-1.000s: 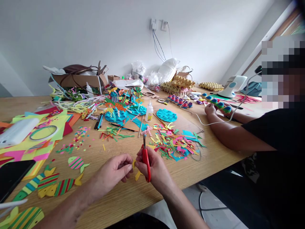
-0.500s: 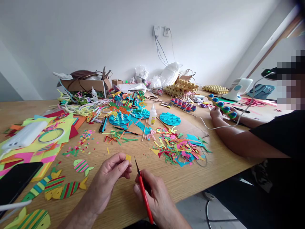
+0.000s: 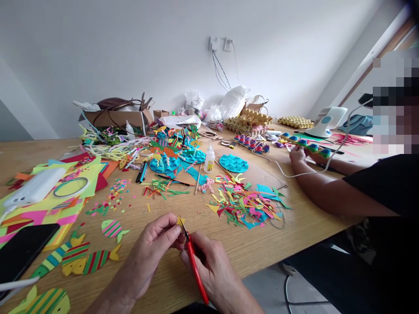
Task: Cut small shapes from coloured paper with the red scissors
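Between the thumb and fingers of my left hand (image 3: 157, 240) is a small piece of yellow paper (image 3: 180, 221). My right hand (image 3: 212, 257) is closed around red-handled scissors (image 3: 197, 270). Their dark blades reach up to the yellow paper and overlap it. To the left of my hands lie striped paper fish, among them a pink and green one (image 3: 111, 228) and a red and green one (image 3: 97, 261). A larger green and yellow striped fish (image 3: 49, 302) is at the lower left.
Beyond my hands lies a heap of paper scraps (image 3: 245, 200). A glue bottle (image 3: 209, 158) stands by a blue painted disc (image 3: 233, 163). A phone (image 3: 28, 248) and coloured sheets (image 3: 88, 187) are at left. On the right, a co-worker's hand (image 3: 297, 156) holds a painted egg-carton strip (image 3: 316, 150).
The scissors have moved left and their blades now meet the yellow paper. My two hands are closer together. The co-worker's carton strip has been lowered and tilted differently.
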Demonstrator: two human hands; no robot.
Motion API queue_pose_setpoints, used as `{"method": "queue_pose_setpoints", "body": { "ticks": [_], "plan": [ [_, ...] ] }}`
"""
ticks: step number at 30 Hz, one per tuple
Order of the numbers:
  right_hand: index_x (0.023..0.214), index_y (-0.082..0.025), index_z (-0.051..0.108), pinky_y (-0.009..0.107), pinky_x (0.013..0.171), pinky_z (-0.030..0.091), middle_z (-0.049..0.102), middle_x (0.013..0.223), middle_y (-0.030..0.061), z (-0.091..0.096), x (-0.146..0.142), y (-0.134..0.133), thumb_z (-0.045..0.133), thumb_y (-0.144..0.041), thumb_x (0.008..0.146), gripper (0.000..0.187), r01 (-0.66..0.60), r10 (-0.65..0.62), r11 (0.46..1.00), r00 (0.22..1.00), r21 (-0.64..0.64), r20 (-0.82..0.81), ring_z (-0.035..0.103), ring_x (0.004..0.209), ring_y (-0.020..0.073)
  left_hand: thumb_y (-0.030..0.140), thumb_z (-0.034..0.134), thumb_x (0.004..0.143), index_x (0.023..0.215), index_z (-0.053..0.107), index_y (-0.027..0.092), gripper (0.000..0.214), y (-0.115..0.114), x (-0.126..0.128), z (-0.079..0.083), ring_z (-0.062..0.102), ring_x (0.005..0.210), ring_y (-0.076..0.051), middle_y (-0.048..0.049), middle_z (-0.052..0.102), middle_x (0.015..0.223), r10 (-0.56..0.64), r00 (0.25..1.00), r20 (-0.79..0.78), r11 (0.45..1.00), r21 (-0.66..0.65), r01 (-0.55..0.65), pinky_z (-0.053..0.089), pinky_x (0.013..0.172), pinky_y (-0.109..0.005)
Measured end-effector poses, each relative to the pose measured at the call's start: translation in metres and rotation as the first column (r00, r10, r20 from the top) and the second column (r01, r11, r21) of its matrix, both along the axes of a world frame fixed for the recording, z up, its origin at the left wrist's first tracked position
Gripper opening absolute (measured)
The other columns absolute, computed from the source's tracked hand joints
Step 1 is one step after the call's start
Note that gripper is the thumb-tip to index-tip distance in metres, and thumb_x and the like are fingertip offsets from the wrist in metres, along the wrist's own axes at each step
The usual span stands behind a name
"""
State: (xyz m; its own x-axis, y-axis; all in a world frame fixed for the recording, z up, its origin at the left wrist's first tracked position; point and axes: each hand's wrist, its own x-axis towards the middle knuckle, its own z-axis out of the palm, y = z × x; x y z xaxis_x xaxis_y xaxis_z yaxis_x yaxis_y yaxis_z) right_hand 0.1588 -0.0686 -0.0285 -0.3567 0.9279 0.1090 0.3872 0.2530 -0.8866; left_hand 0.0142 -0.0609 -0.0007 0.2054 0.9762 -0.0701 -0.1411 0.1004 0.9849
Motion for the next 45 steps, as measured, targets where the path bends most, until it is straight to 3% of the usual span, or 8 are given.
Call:
{"method": "queue_pose_setpoints", "body": {
  "ticks": [11, 21, 45],
  "plan": [
    [0.061, -0.017, 0.043, 0.020, 0.046, 0.024, 0.036, 0.056, -0.0047, -0.004, 0.003, 0.000, 0.045, -0.038, 0.084, 0.031, 0.001, -0.001, 1.000, 1.000, -0.019, -0.018, 0.031, 0.051, 0.0083, 0.025, 0.056, 0.079, 0.070, 0.060, 0.016, 0.013, 0.003, -0.001, 0.002, 0.054, 0.067, -0.015, 0.0003, 0.059, 0.066, -0.037, 0.998, -0.049, 0.999, -0.024, 0.036, 0.047, 0.066, -0.027],
    [0.056, -0.019, 0.034, 0.020, 0.044, 0.020, 0.028, 0.053, -0.0067, -0.005, 0.003, -0.001, 0.048, -0.038, 0.083, 0.036, -0.030, 0.029, 0.998, 0.999, -0.046, -0.036, 0.026, 0.049, 0.0071, 0.026, 0.057, 0.079, 0.071, 0.060, 0.017, 0.012, -0.001, -0.011, -0.001, 0.055, 0.067, -0.015, 0.0013, 0.060, 0.065, 0.024, 0.994, -0.104, 0.999, -0.020, -0.026, 0.047, 0.066, -0.027],
    [0.054, -0.019, 0.035, 0.020, 0.043, 0.018, 0.025, 0.052, -0.0067, -0.006, 0.000, 0.000, 0.049, -0.043, 0.082, 0.040, -0.048, 0.044, 0.991, 0.998, -0.122, -0.036, 0.024, 0.048, 0.0070, 0.028, 0.063, 0.072, 0.069, 0.061, 0.018, 0.012, 0.001, -0.016, 0.003, 0.058, 0.065, -0.015, 0.0019, 0.060, 0.063, 0.158, 0.984, -0.079, 0.986, -0.047, -0.162, 0.051, 0.063, -0.027]
  ]
}}
